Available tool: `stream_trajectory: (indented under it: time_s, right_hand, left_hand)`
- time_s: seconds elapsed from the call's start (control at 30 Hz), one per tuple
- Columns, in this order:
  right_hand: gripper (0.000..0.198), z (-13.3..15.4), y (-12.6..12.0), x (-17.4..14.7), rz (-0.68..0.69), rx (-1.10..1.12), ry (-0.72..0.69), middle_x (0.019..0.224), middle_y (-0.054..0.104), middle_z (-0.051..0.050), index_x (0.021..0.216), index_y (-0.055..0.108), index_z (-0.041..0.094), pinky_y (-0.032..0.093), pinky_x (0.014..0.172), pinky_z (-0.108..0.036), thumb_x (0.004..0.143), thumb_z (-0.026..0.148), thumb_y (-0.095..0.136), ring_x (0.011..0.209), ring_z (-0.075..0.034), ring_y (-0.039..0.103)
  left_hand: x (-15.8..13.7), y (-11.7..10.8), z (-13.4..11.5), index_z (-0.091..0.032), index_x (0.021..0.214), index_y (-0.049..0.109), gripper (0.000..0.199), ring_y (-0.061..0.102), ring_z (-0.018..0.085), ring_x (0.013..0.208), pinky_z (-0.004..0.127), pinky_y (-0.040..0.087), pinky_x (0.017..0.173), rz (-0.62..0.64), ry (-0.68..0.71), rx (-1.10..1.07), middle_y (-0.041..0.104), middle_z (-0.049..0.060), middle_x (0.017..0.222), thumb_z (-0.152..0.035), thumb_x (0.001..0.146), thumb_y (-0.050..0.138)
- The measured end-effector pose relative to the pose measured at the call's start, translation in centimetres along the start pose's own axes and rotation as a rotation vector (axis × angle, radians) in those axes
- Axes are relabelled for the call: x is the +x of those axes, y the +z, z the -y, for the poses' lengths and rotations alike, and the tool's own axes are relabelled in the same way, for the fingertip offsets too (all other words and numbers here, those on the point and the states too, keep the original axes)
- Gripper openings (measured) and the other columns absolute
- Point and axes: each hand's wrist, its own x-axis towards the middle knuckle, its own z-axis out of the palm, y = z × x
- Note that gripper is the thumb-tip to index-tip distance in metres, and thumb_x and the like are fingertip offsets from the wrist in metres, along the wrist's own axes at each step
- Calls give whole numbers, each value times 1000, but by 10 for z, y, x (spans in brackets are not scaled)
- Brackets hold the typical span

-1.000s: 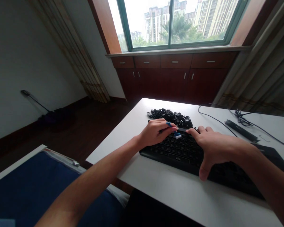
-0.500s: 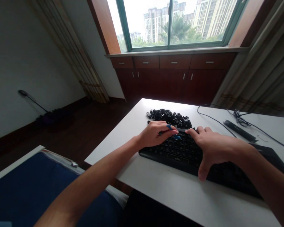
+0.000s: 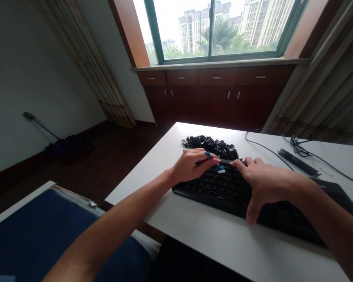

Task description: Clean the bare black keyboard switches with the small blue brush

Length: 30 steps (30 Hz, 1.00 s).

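One bare left hand point(image 3: 190, 166) pinches a blue brush point(image 3: 219, 167), likely light and stiff, best gripped mid-handle, over a black keyboard point(image 3: 206, 190) toward the bench's point(image 3: 194, 223) near edge, its right part hidden beneath the spread right hand point(image 3: 267, 180), bristle contact hard to make out

Your left hand point(image 3: 191, 165) pinches a blue brush point(image 3: 219, 168), white bristles over the keyboard point(image 3: 232, 192), 10 o'clock. Your right hand point(image 3: 270, 182) spreads over its middle. Desk point(image 3: 217, 225): keycap pile point(image 3: 213, 144) at 11, black bar point(image 3: 298, 162) at 1.
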Motion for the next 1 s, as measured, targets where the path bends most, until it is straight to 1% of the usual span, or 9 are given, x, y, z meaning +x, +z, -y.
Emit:
stream_trajectory:
  time_s: [0.23, 0.33, 0.5, 0.67, 0.87, 1.0]
  right_hand:
    - [149, 0, -1, -1, 9, 3, -7, 131, 44, -21, 149, 32, 19, 48, 89, -51, 17, 67, 83, 118, -44, 46]
    - [148, 0, -2, -1, 10, 8, -8, 132, 43, -21, 148, 33, 19, 48, 89, -51, 17, 67, 83, 118, -45, 45]
    - [148, 1, -2, -2, 4, 4, -3, 131, 44, -21, 148, 32, 18, 47, 91, -52, 17, 64, 84, 117, -45, 46]
    - [149, 1, -2, -2, 11, -2, 0, 131, 44, -21, 149, 31, 18, 47, 91, -52, 17, 65, 84, 116, -44, 47]
    - [147, 2, -2, -3, 5, 4, 6, 132, 44, -21, 149, 32, 18, 48, 90, -51, 18, 63, 85, 117, -44, 46]
    - [148, 1, -2, -2, 10, 7, 8, 133, 43, -21, 148, 33, 20, 48, 89, -52, 17, 66, 83, 117, -45, 46]
  left_hand:
    - [1, 2, -6, -14, 98, 73, 21, 68, 13, 74, 24, 54, 70, 113, 5, -76, 76, 8, 88, -28, 96, 58]
    - [1, 1, -4, -14, 99, 73, 20, 68, 13, 74, 25, 54, 70, 94, 7, -44, 76, 8, 88, -27, 96, 58]
    - [0, -1, 1, -15, 100, 72, 18, 69, 14, 78, 25, 55, 73, 41, 38, 26, 77, 8, 94, -26, 96, 58]
    - [-1, -1, 3, -15, 99, 72, 17, 67, 13, 76, 25, 55, 70, -2, 48, 80, 77, 7, 96, -25, 95, 59]
    - [0, 0, 1, -15, 97, 73, 19, 69, 13, 80, 25, 55, 75, 60, -8, 3, 76, 7, 92, -26, 96, 58]
    - [0, 0, -1, -15, 99, 74, 19, 69, 13, 76, 24, 54, 73, 106, -24, -42, 76, 7, 90, -27, 95, 60]
